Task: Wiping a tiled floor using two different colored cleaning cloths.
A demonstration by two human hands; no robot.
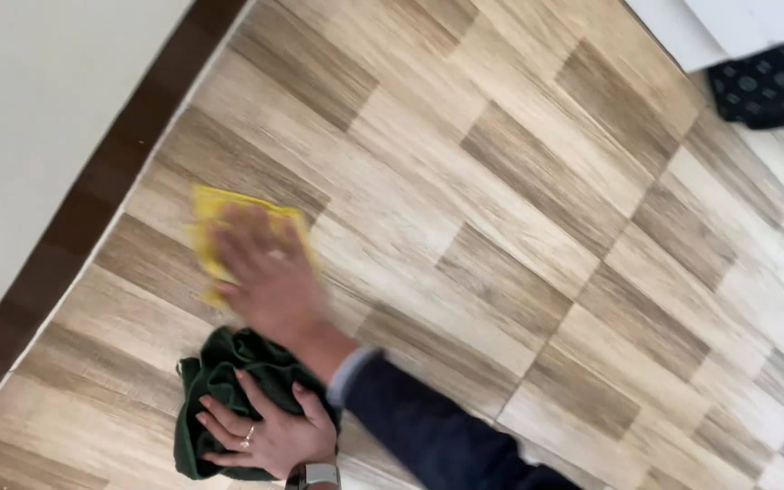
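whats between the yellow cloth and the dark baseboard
Only bare wood-look floor lies between the yellow cloth and the baseboard, seen in the head view.

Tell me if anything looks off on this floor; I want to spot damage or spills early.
Nothing stands out. The wood-look tile floor shows no spill, crack or stain. The right hand, blurred, presses a yellow cloth flat near the dark baseboard; the left hand rests on a bunched green cloth.
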